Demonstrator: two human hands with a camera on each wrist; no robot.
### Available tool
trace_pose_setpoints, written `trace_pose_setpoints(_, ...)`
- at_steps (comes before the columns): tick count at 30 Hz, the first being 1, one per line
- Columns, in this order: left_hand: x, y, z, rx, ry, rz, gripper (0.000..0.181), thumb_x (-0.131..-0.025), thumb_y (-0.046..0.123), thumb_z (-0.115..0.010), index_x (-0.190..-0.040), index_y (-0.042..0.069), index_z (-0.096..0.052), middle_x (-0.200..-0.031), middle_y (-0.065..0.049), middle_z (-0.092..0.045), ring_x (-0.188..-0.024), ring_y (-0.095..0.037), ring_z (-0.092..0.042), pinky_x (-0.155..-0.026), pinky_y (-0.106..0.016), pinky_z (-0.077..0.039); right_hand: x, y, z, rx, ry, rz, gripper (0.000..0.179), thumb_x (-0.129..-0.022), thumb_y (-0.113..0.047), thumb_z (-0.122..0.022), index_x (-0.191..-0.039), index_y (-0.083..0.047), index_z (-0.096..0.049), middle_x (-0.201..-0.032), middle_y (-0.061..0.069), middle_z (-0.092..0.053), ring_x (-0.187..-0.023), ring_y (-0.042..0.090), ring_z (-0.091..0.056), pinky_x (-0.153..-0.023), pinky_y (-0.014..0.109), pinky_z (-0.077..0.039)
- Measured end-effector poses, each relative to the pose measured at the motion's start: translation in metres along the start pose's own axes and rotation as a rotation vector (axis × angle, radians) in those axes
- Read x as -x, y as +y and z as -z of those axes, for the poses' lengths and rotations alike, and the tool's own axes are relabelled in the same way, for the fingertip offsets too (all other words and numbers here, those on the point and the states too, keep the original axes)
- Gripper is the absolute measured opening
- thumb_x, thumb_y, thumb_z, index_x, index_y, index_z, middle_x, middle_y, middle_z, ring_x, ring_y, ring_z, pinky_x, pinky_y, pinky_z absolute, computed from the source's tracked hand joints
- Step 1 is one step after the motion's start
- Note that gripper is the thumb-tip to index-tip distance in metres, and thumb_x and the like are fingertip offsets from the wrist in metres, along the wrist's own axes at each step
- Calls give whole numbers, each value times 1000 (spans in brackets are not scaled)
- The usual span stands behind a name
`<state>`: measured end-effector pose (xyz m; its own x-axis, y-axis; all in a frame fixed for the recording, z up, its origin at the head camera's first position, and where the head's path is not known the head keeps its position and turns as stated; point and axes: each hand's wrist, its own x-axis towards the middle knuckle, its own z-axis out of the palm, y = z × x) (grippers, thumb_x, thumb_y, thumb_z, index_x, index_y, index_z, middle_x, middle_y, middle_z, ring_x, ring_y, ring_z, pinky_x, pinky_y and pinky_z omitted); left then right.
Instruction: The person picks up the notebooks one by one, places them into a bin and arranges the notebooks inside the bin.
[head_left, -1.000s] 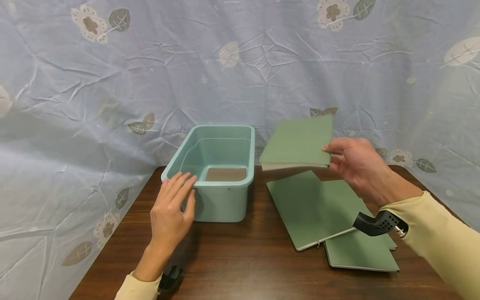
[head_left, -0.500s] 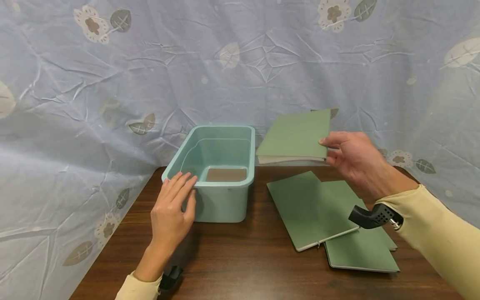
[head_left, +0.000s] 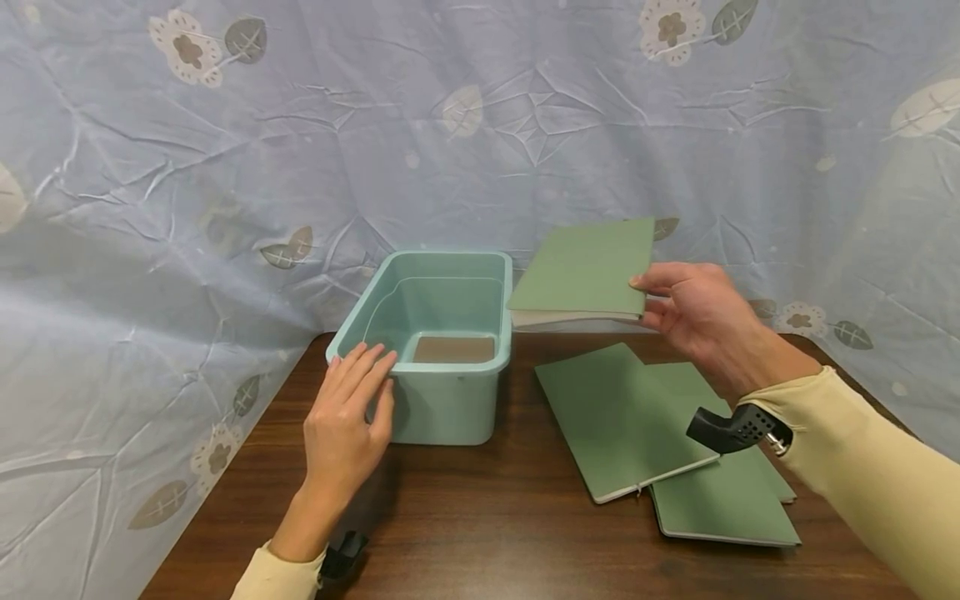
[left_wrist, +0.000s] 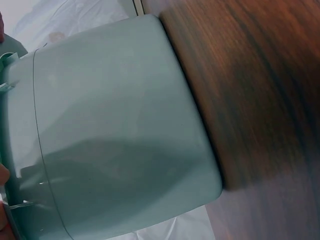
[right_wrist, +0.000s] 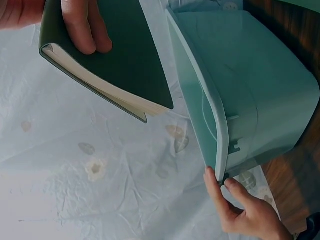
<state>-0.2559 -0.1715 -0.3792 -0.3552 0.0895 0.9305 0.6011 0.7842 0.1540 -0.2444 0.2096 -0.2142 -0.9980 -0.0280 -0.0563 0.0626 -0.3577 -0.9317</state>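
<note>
My right hand point(head_left: 701, 312) holds a green notebook point(head_left: 585, 267) by its right edge, thumb on top and fingers beneath. The notebook hangs in the air to the right of the bin's rim, its pale page edges facing me. With fingers over the near left corner of its rim and the thumb outside, my left hand point(head_left: 348, 421) grips a pale teal plastic bin point(head_left: 442, 408). That hold also shows in the right wrist view, where the left hand point(right_wrist: 252, 215) is at the bin's rim. Several more green notebooks point(head_left: 611, 425) lie overlapping on the table below my right hand.
The dark wooden table point(head_left: 480, 533) bears the bin and the notebooks. Behind it hangs a pale floral cloth point(head_left: 420, 150), close to the bin's far end. A flat brownish patch point(head_left: 453, 349) shows at the bin's bottom; I cannot tell what it is.
My right hand has raised the notebook a little and carried it slightly left, closer to the bin. The left hand and the notebooks on the table stay in place.
</note>
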Motion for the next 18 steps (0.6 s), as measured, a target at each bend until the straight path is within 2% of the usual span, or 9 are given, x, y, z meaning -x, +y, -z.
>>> trace_pose_setpoints(6, -1, -1, -1, 1, 2, -5, 33, -90, 9, -65, -122, 10, -71, -127, -8, -69, -125, -31, -60, -111, -55, -41, -4, 1, -3, 17, -1, -2, 13, -89, 8, -59, -82, -3, -61, -110, 6, -47, -80, 17, -66, -68, 30, -59)
trace_pose_setpoints(11, 0, -3, -2, 5, -1, -5, 34, -90, 9, -65, -123, 10, -71, -127, -9, -69, -126, -31, -60, -111, -55, -40, -6, 2, -7, 34, -29, 10, 12, -90, 7, -60, -92, -2, -66, -106, 5, -55, -85, 18, -68, -72, 30, -59)
trace_pose_setpoints(18, 2, -3, -2, 0, -5, -1, 34, -90, 9, -65, -123, 11, -71, -128, -9, -68, -126, -31, -60, -111, -55, -40, -16, 8, -19, 24, -36, -2, 17, -91, 8, -57, -104, -1, -65, -112, 6, -54, -89, 19, -67, -77, 30, -58)
